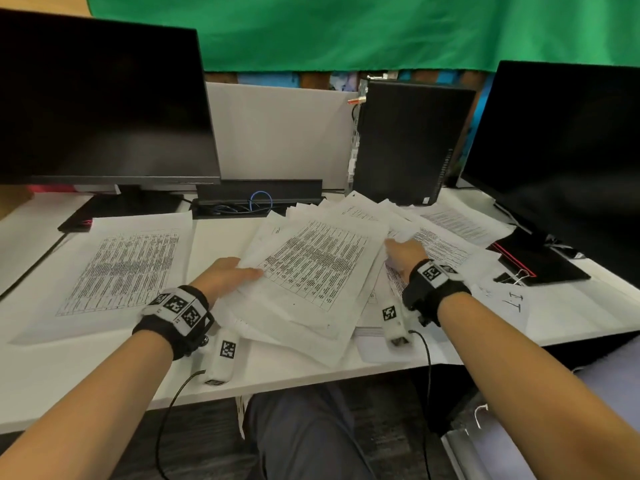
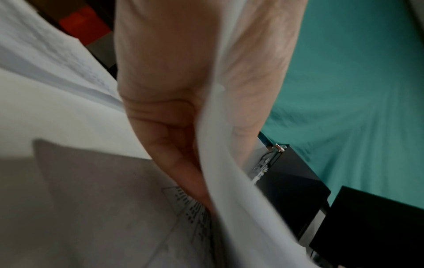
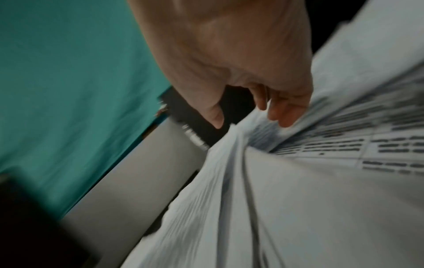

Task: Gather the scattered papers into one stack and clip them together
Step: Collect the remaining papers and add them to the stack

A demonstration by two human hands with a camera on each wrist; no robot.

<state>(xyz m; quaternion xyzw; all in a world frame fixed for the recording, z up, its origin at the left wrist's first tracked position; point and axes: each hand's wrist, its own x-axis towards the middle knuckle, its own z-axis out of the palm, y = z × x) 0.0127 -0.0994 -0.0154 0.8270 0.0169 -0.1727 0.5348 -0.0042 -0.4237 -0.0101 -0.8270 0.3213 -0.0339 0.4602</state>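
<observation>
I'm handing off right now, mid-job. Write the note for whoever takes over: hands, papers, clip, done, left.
Left hand: pinches the left edge of the loose pile of printed sheets, thumb on top, fingers beneath.
Right hand: fingers curled into the pile's right side, gripping sheets.
Separate sheet: lies flat on the desk to the left, apart from the pile. More sheets fan out on the right, toward the right monitor.
Binder clip: on the desk to the right, untouched.
Done: most papers roughly gathered.
Left: collect outliers, square the edges, clip.
</observation>
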